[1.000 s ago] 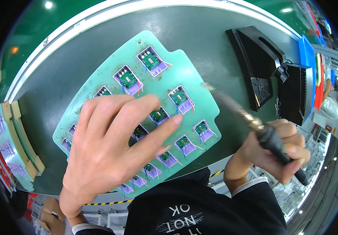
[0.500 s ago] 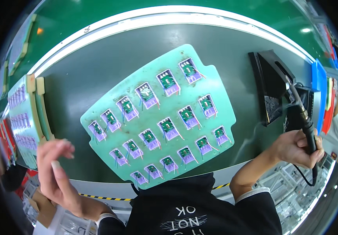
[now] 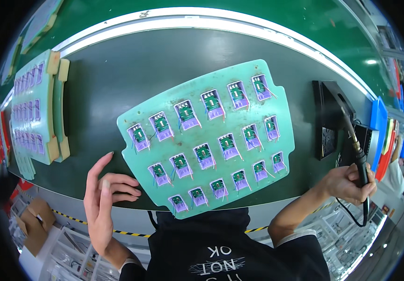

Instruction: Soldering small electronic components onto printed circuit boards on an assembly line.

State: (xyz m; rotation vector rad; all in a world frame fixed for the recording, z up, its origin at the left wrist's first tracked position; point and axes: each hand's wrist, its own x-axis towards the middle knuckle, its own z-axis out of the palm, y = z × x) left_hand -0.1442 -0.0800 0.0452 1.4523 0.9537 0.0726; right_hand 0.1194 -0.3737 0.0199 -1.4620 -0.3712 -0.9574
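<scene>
My left hand (image 3: 106, 199) rests open at the near-left corner of the green fixture plate (image 3: 211, 136), fingers loose and holding nothing, fingertips just beside its edge as if to steady it. My right hand (image 3: 349, 182), off the plate's near-right corner, is clenched around the soldering iron (image 3: 356, 150), tip aimed at the black stand (image 3: 331, 117) beyond. Far left of the plate lies a stack of similar plates (image 3: 35, 110).
</scene>
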